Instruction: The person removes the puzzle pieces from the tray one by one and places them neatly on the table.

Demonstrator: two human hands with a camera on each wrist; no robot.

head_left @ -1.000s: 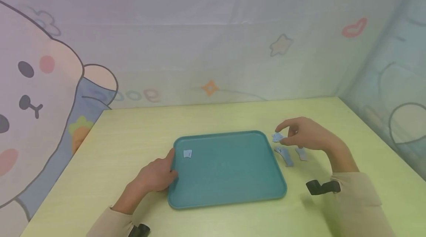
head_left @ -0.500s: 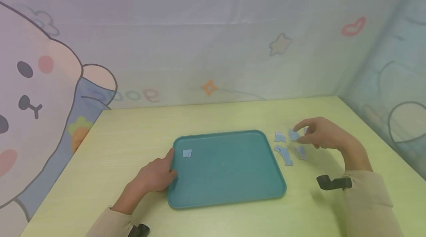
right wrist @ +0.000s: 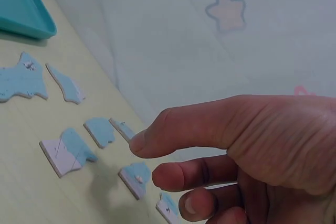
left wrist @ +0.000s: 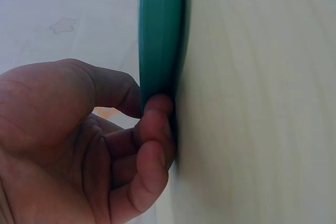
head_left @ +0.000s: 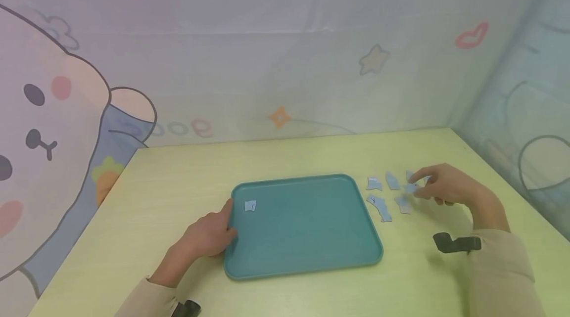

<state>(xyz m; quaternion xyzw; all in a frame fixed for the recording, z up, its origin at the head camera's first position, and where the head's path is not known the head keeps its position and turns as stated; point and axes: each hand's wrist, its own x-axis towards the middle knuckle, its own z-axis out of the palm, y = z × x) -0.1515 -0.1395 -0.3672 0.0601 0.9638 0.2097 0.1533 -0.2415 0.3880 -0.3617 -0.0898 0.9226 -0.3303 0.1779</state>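
My left hand [head_left: 210, 232] grips the left rim of a teal tray [head_left: 307, 238], with the thumb on one side and curled fingers on the other in the left wrist view. A small light-blue puzzle piece [head_left: 251, 205] with a dark mark lies in the tray's upper left part. Over a group of loose puzzle pieces right of the tray hovers my right hand [head_left: 450, 186], thumb and index finger apart. In the right wrist view, a puzzle piece [right wrist: 135, 178] lies near its fingertips, and nothing shows between them. The hand partly covers the rightmost pieces.
Several puzzle pieces lie flat beside the tray, among them a long one [head_left: 380, 208], a pointed one [head_left: 392, 181] and a pinkish-edged one [head_left: 403, 204]. The pale yellow table [head_left: 187, 168] ends at a cartoon-printed backdrop [head_left: 249, 60].
My right hand has moved right over the pieces, from those beside the tray to those farther right, uncovering several. The left hand and tray have stayed put.
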